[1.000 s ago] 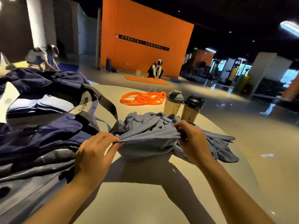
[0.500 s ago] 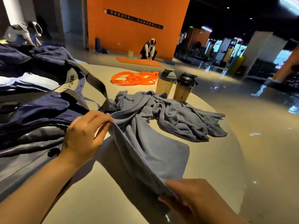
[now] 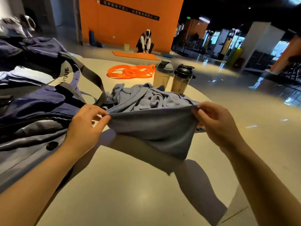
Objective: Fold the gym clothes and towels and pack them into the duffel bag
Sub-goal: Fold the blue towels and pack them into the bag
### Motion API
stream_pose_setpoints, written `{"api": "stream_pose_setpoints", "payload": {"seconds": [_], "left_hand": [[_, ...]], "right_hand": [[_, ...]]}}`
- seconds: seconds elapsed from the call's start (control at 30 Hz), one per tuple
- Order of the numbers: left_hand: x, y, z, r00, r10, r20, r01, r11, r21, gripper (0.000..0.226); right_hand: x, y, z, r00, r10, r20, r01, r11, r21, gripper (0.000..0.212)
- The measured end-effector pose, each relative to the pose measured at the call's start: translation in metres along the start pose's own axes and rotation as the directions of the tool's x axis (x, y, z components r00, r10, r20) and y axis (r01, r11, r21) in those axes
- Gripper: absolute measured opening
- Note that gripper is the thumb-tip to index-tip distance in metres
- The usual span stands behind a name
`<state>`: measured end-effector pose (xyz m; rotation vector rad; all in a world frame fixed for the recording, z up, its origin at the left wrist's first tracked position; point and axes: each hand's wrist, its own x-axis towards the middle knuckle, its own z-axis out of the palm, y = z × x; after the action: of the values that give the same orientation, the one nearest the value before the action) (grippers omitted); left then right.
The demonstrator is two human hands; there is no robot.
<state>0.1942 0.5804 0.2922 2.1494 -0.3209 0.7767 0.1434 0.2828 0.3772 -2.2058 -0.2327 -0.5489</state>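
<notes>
On duffel bag (image 3: 37,101) strap (image 3: 65,74), letters "IQUE".

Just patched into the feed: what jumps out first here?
Both hands, left hand and right hand, pinch a blue-grey towel stretched above the round table. A navy duffel bag lies at left; behind the towel stand two shaker bottles near orange bands.

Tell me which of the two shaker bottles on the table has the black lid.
The right-hand shaker bottle, nearer the table's edge, has the black lid. The left shaker bottle beside it has a grey lid. Both stand upright behind the blue towel.
</notes>
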Motion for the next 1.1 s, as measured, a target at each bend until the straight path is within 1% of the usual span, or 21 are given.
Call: {"api": "stream_pose_setpoints", "payload": {"seconds": [0.07,0.13,0.23,0.33,0.4,0.43,0.47,0.5,0.53,0.57,0.6,0.63,0.67,0.7,0.73,0.8,0.87,0.93,1.0,1.03,1.1], "left_hand": [[0.000,0.002,-0.001,1.000,-0.002,0.000,0.002,1.000,-0.020,0.007],[0.001,0.005,-0.003,1.000,-0.007,-0.021,0.006,0.999,-0.040,0.009],[0.004,0.011,-0.007,0.998,-0.016,-0.059,0.012,0.998,-0.061,0.011],[0.007,0.014,-0.014,0.997,-0.053,-0.059,0.048,0.996,-0.080,0.012],[0.009,0.011,-0.020,0.994,-0.096,-0.057,0.089,0.989,-0.121,0.013],[0.010,0.009,-0.021,0.991,-0.120,-0.058,0.111,0.984,-0.143,0.012],[0.010,0.006,-0.022,0.987,-0.149,-0.055,0.138,0.976,-0.170,0.009],[0.010,0.003,-0.023,0.982,-0.184,-0.043,0.171,0.962,-0.212,0.006],[0.010,0.002,-0.024,0.977,-0.214,-0.016,0.202,0.942,-0.268,0.007],[0.010,0.004,-0.025,0.972,-0.233,0.010,0.223,0.919,-0.324,0.013],[0.009,0.008,-0.025,0.969,-0.246,0.032,0.240,0.898,-0.369,0.020],[0.009,0.013,-0.024,0.968,-0.249,0.042,0.245,0.890,-0.384,0.020],[0.008,0.018,-0.023,0.971,-0.237,0.037,0.234,0.899,-0.371,0.013],[0.006,0.024,-0.020,0.978,-0.207,0.033,0.206,0.922,-0.328,0.007],[0.001,0.032,-0.017,0.986,-0.163,0.038,0.167,0.949,-0.268,0.013],[-0.011,0.045,-0.009,0.993,-0.041,0.108,0.060,0.982,-0.177,0.025],[-0.023,0.057,-0.001,0.972,0.110,0.208,-0.078,0.985,-0.157,0.022],[-0.032,0.066,0.004,0.942,0.217,0.256,-0.177,0.969,-0.171,0.021],[-0.036,0.073,0.005,0.926,0.278,0.254,-0.225,0.949,-0.220,0.020],[-0.037,0.077,0.004,0.922,0.300,0.246,-0.240,0.939,-0.245,0.021],[-0.038,0.080,0.003,0.912,0.350,0.214,-0.285,0.916,-0.281,0.021]], "right_hand": [[0.020,-0.009,-0.004,0.996,-0.083,-0.038,0.082,0.996,-0.046,0.013],[0.034,-0.026,-0.009,0.984,-0.170,-0.046,0.168,0.985,-0.043,0.018],[0.047,-0.046,-0.012,0.978,-0.204,-0.053,0.205,0.979,0.004,0.023],[0.045,-0.052,-0.011,0.986,-0.161,-0.043,0.164,0.983,0.085,0.022],[0.033,-0.052,-0.006,0.996,-0.085,0.001,0.083,0.983,0.163,0.021],[0.024,-0.051,-0.003,0.997,-0.050,0.057,0.039,0.982,0.183,0.021],[0.013,-0.049,0.001,0.988,-0.023,0.154,-0.006,0.983,0.185,0.019],[-0.001,-0.047,0.007,0.954,-0.004,0.300,-0.045,0.986,0.158,0.017],[-0.014,-0.045,0.015,0.875,-0.002,0.483,-0.050,0.994,0.093,0.014],[-0.027,-0.045,0.022,0.760,-0.005,0.650,0.003,1.000,0.003,0.012],[-0.037,-0.045,0.028,0.657,-0.007,0.753,0.077,0.995,-0.059,0.014],[-0.045,-0.044,0.032,0.604,-0.014,0.797,0.124,0.989,-0.076,0.018],[-0.048,-0.044,0.034,0.609,-0.022,0.793,0.105,0.993,-0.053,0.019],[-0.049,-0.045,0.034,0.654,-0.024,0.756,0.040,0.999,-0.003,0.018],[-0.048,-0.043,0.034,0.718,-0.028,0.696,-0.008,0.999,0.048,0.014],[-0.039,-0.033,0.035,0.848,-0.017,0.530,-0.019,0.998,0.063,0.012],[-0.025,-0.017,0.040,0.920,0.014,0.392,-0.024,0.999,0.022,0.016],[-0.009,-0.005,0.047,0.965,0.017,0.260,-0.011,1.000,-0.022,0.022],[0.009,0.000,0.055,0.989,-0.032,0.142,0.043,0.996,-0.075,0.028],[0.017,0.001,0.060,0.990,-0.062,0.129,0.076,0.991,-0.111,0.030],[0.033,0.003,0.075,0.971,-0.101,0.218,0.148,0.967,-0.207,0.039]]}}
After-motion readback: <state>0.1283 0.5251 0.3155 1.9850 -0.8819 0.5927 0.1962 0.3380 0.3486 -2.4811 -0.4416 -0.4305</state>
